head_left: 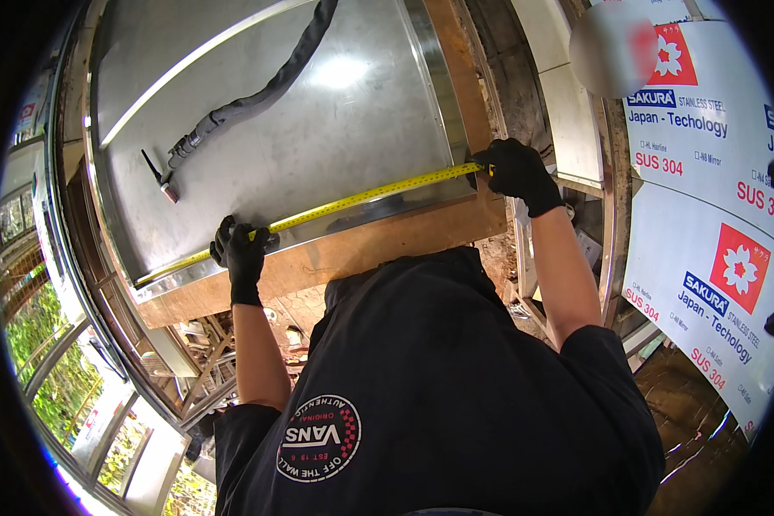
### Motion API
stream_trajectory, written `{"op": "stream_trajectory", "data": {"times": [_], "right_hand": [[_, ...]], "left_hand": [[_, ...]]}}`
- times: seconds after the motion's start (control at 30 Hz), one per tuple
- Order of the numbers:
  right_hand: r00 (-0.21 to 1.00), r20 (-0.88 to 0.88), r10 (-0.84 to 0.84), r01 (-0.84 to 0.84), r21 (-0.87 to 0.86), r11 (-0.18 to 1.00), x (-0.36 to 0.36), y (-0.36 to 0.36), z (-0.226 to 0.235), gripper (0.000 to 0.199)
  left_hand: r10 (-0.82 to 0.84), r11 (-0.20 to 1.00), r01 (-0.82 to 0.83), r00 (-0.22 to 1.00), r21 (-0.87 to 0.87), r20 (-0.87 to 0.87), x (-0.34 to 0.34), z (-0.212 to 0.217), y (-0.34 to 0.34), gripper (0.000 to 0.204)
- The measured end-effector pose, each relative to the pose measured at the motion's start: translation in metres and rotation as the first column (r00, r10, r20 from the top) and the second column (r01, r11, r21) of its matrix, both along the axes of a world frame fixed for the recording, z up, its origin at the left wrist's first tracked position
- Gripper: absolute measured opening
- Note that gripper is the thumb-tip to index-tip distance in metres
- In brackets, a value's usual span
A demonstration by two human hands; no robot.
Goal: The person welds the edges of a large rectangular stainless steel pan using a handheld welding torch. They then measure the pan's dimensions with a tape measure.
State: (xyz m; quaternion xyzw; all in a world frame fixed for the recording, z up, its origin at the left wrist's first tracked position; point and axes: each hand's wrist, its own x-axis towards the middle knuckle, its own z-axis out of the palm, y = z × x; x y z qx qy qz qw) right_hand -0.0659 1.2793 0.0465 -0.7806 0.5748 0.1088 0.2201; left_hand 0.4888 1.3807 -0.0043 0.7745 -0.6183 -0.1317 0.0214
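Observation:
A yellow tape measure (370, 195) is stretched along the near edge of a grey metal sheet (301, 163). Its blade runs from the sheet's near left corner to the right side. My right hand (518, 175), in a black glove, is closed round the tape's right end, by the wooden edge; the case is mostly hidden in it. My left hand (242, 249), also black-gloved, pinches the blade nearer its left end, over the sheet's near edge. Left of centre on the sheet lies a welding torch (181, 155) with a dark sleeved cable (267, 90) leading away.
A brown wooden board (344, 258) borders the sheet's near side. On the right stand white and blue film-covered panels (705, 215) with red squares. Cut scraps and frame pieces (211, 361) lie below on the left, beside window bars (64, 344).

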Motion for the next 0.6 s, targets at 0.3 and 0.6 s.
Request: {"op": "stream_trajectory", "data": {"times": [0.3,0.6], "right_hand": [[1.0,-0.004,-0.026,0.026,0.026,0.999,0.002,-0.001,0.004,0.043],[0.999,-0.017,-0.027,0.028,0.069,0.997,0.005,-0.005,0.008,0.045]], "left_hand": [[0.082,0.995,-0.081,0.997,0.059,-0.014,-0.009,0.009,-0.006,0.033],[0.056,0.998,-0.056,0.998,-0.001,0.006,-0.008,0.004,-0.003,0.03]]}}
